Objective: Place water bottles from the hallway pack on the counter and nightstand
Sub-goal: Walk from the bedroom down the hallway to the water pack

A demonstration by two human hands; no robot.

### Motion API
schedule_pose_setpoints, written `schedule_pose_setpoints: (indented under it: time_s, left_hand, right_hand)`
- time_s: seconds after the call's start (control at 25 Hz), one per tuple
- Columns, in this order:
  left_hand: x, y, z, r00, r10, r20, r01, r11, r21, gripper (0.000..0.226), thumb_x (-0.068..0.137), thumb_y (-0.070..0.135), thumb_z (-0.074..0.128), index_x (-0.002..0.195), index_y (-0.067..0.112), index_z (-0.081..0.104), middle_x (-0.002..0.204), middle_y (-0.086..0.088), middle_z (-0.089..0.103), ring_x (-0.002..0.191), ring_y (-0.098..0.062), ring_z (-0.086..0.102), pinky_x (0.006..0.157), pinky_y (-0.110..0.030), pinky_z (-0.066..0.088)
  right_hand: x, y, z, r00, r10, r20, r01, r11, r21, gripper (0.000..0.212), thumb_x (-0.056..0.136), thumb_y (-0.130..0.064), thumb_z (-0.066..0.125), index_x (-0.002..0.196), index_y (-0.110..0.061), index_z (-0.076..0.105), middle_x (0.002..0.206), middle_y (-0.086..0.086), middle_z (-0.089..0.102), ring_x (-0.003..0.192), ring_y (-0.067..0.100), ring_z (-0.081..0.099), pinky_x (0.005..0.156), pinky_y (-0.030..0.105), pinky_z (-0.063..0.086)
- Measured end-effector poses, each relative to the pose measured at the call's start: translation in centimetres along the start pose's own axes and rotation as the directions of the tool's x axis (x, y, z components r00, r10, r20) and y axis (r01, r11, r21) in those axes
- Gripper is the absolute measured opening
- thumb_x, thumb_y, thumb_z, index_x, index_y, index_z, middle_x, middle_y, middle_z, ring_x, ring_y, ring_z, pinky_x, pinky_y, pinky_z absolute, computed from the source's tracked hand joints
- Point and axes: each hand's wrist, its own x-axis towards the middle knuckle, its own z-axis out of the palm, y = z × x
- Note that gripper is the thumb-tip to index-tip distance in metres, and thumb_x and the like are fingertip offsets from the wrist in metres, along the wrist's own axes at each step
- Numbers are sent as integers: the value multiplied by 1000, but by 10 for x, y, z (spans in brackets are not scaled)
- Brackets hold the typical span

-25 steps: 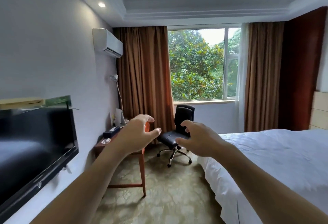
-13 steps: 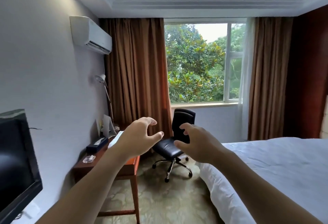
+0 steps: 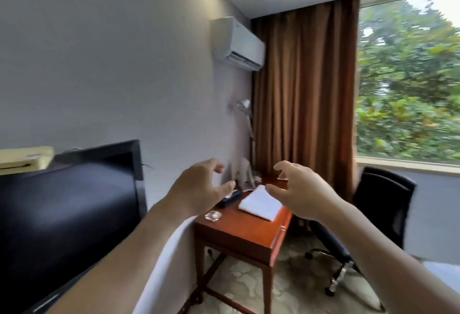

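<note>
Head view: both hands are raised in front of the body, empty. Left hand point(image 3: 199, 190) has fingers curled and spread apart, nothing in the grip; right hand point(image 3: 302, 190) likewise open, thumb and fingers parted, holding nothing. No water bottle and no pack is visible anywhere in view; they lie out of frame, location unknown.

Below the hands stands a wooden desk point(image 3: 251, 233) against the wall, carrying a folded white cloth point(image 3: 261, 204), a dark flat box point(image 3: 230, 200) and a small glass dish point(image 3: 212, 215). A black TV point(image 3: 72, 204) is at left, an office chair point(image 3: 383, 204) at right, brown curtain point(image 3: 306, 85) behind.

Judgement on handling: a full plastic bottle should be moderately heavy, smooth, slightly yielding; best taken round the mid-body, one per hand.

Change from half a second earlier: view has swung left; bed gone from frame except a corner, TV larger, desk now central, window pushed to the right edge. Hands hold the same open pose.
</note>
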Motion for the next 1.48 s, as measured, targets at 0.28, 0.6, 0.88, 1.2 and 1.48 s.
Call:
schedule_pose_setpoints:
  time_s: [0.28,0.6,0.88,1.2,1.48]
  left_hand:
    - [-89,-138,-97,881,-417,-222,465,852,243,46,83,50,68,120,23,62,120,6,64,113,-17,60,95,-34,49]
    - [-286,-205,-226,567,-610,-554,813,523,256,45,82,55,62,118,27,59,115,16,61,110,-10,57,92,-33,50]
    - [-476,-106,-307,34,-544,-838,996,-50,73,64,76,61,65,128,24,56,124,10,64,117,-13,58,99,-32,45]
    - [-533,78,-258,-373,-184,-909,835,-493,-243,63,81,64,60,129,24,54,122,10,63,113,-10,58,94,-30,47]
    - [-593,153,-252,-484,-39,-874,704,-610,-363,62,84,63,58,133,26,50,127,12,59,109,-6,53,91,-25,45]
  right_hand:
    - [64,-153,138,890,-414,189,349,888,299,52,88,-50,58,129,-18,52,108,0,63,102,23,60,86,35,47]
    - [-14,-418,213,490,-860,141,645,467,604,55,89,-53,58,135,-22,48,115,-5,59,93,13,56,78,28,48]
    - [-159,-591,194,19,-996,-89,566,-62,822,53,89,-51,58,130,-20,50,115,-3,59,96,15,55,79,30,44]
    - [-315,-611,112,-456,-779,-430,169,-550,818,53,90,-50,58,134,-22,48,118,-4,58,104,17,58,87,33,48]
    - [-407,-620,67,-562,-624,-544,22,-668,744,59,91,-52,56,141,-22,46,128,-3,58,113,16,57,88,30,47]
